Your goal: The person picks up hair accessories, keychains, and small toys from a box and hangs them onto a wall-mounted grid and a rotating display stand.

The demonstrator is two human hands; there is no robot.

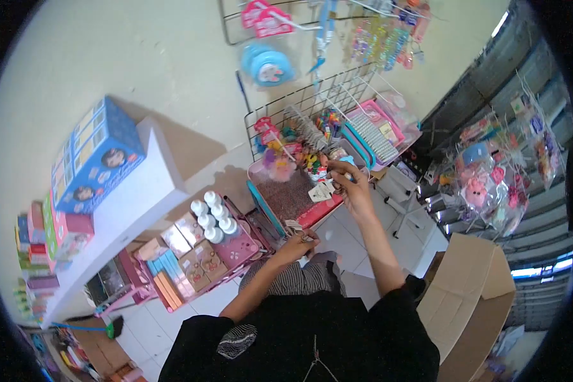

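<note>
My right hand (351, 190) reaches over a wire-mesh basket (279, 196), its fingers curled in a pinch beside a white card tag (321, 191). Small colourful figure trinkets (314, 167) sit just past those fingertips; what the pinch holds is too small to name. Closer to my body, my left hand (298, 247) is closed at the basket's near edge. Pale striped card pieces (293, 225) stick up by its fingers, but the grip itself is hidden.
A wire rack (337, 89) with hanging goods is on the wall. At left stand a pink cart (240, 247) with white bottles (214, 216) and a white shelf (140, 191) with a blue box (97, 156). An open cardboard box (458, 293) is at right, near hanging plastic-wrapped toys (481, 188).
</note>
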